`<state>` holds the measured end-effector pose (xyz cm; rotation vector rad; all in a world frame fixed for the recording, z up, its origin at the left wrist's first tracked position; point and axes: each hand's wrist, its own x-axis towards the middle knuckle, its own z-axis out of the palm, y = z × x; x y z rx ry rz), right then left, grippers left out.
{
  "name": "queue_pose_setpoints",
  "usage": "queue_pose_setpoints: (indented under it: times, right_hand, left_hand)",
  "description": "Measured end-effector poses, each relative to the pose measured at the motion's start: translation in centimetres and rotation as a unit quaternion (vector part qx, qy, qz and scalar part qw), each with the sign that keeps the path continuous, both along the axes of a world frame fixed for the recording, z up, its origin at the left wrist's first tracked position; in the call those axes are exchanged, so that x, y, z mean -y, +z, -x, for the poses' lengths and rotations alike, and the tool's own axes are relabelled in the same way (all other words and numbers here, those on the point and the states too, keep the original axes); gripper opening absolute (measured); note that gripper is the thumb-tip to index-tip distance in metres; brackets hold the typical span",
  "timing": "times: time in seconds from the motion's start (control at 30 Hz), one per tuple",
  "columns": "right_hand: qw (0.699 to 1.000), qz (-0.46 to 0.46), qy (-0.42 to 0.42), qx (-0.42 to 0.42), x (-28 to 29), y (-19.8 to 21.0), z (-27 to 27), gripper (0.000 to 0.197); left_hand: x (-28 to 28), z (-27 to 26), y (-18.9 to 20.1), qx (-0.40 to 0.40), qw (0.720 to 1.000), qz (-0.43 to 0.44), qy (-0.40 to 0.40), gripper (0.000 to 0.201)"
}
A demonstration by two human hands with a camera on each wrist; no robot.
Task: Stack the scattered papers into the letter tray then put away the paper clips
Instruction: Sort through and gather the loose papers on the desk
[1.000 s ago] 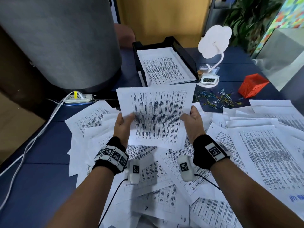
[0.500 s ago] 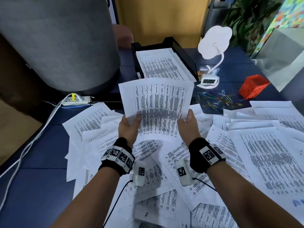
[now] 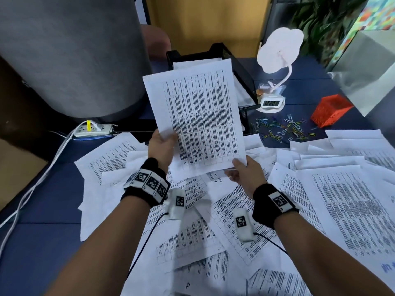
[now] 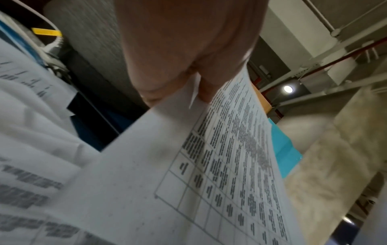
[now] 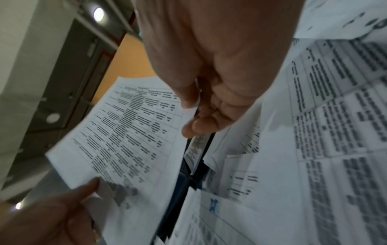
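A printed sheet is held upright in the air, long side up, in front of the black letter tray, which has papers in it. My left hand grips the sheet's lower left edge, thumb on the printed face. My right hand pinches its bottom right corner. The left wrist view shows my left hand pinching the sheet. In the right wrist view my right hand pinches the sheet's corner. Many scattered papers cover the blue desk. Coloured paper clips lie loose beside a red mesh cup.
A white lamp and a small clock stand right of the tray. A big grey cylinder fills the back left. A power strip lies below it, with cables running off the desk's left edge.
The sheet has turned from wide to tall and risen toward the tray. My right hand slid from its right edge to its bottom corner; my left hand moved up with it.
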<state>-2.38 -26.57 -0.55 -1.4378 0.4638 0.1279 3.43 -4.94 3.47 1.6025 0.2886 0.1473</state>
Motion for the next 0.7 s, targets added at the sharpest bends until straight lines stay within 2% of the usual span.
queue_pose_setpoints:
  times: [0.07, 0.13, 0.2, 0.23, 0.27, 0.3, 0.37, 0.47, 0.53, 0.63, 0.7]
  right_hand:
    - [0.999, -0.035, -0.039, 0.009, 0.2, 0.2, -0.7, 0.013]
    - [0.995, -0.062, -0.077, 0.015, 0.6, 0.5, -1.9, 0.013]
    - [0.991, -0.081, -0.107, 0.017, 0.9, 1.3, -3.1, 0.027]
    - [0.991, -0.084, -0.104, 0.019, 1.1, 1.5, -4.0, 0.017]
    - [0.989, -0.087, -0.114, 0.022, 1.4, 2.1, -4.7, 0.018]
    - [0.989, -0.080, -0.124, 0.016, 1.7, 2.2, -5.6, 0.043]
    - [0.989, -0.072, -0.125, 0.039, 2.0, 3.2, -7.1, 0.015]
    - [0.987, -0.067, -0.135, 0.051, 2.6, 4.1, -9.6, 0.020]
    - [0.986, -0.065, -0.139, 0.056, 2.9, 4.7, -11.1, 0.014]
    - [0.986, -0.065, -0.146, 0.056, 3.0, 5.4, -13.4, 0.006]
    - [0.985, -0.051, -0.151, 0.061, 2.9, 5.6, -14.7, 0.017]
  left_hand:
    - [0.4, -0.9, 0.2, 0.011, 1.000, -0.015, -0.012, 0.022]
    - [0.9, -1.7, 0.3, 0.004, 0.999, -0.014, -0.039, 0.042]
    - [1.3, -2.2, 0.2, -0.013, 0.996, -0.052, -0.068, 0.066]
    - [1.5, -2.5, 0.0, -0.016, 0.994, -0.073, -0.077, 0.074]
    - [1.6, -2.7, -0.1, -0.012, 0.992, -0.090, -0.086, 0.078]
    - [1.7, -2.9, -0.3, -0.006, 0.990, -0.101, -0.100, 0.077]
    - [1.8, -3.2, -0.6, -0.005, 0.984, -0.128, -0.127, 0.070]
    - [1.7, -3.8, -1.5, -0.015, 0.975, -0.190, -0.115, 0.062]
    - [1.2, -3.9, -2.6, -0.032, 0.964, -0.235, -0.118, 0.058]
    - [0.3, -4.1, -4.9, -0.099, 0.924, -0.329, -0.167, 0.057]
    - [-0.1, -3.7, -5.7, -0.182, 0.869, -0.406, -0.217, 0.065]
